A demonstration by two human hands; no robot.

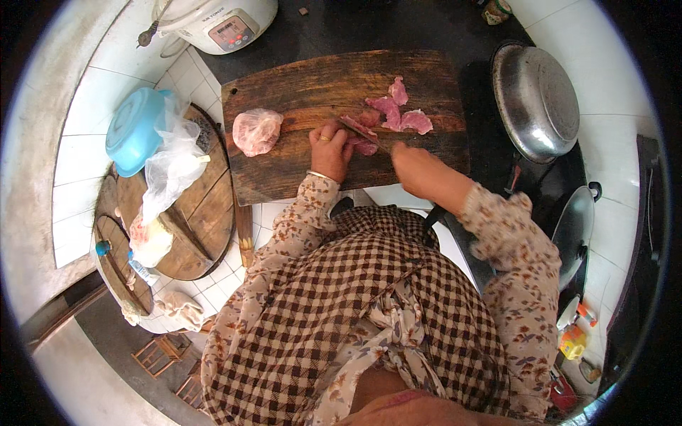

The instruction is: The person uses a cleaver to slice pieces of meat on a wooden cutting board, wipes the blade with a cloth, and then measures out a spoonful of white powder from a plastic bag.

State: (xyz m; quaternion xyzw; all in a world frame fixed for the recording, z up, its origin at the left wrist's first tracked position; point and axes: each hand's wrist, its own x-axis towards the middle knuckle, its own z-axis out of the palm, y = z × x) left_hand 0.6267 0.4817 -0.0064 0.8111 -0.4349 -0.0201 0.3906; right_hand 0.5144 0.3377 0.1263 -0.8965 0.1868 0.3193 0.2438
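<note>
On a dark wooden cutting board (pixel 298 175), my left hand (pixel 329 152) presses its fingertips against a piece of raw meat (pixel 364 145). My right hand (pixel 423 173) grips a knife (pixel 358 129), whose blade lies across the meat beside my left fingers. The knife's handle is hidden in my right hand. Several cut pieces of raw meat (pixel 391 110) lie beyond the blade, towards the board's right part. A clear plastic bag of pale pink meat (pixel 258 132) sits on the board's left part, apart from my left hand.
A white electric cooker (pixel 234 24) stands behind the board at the left. An upturned metal basin (pixel 538 101) and a glass pan lid (pixel 575 234) are on the right. Round wooden boards (pixel 205 213), a blue plastic basin (pixel 133 130) and a plastic bag (pixel 173 165) are on the left.
</note>
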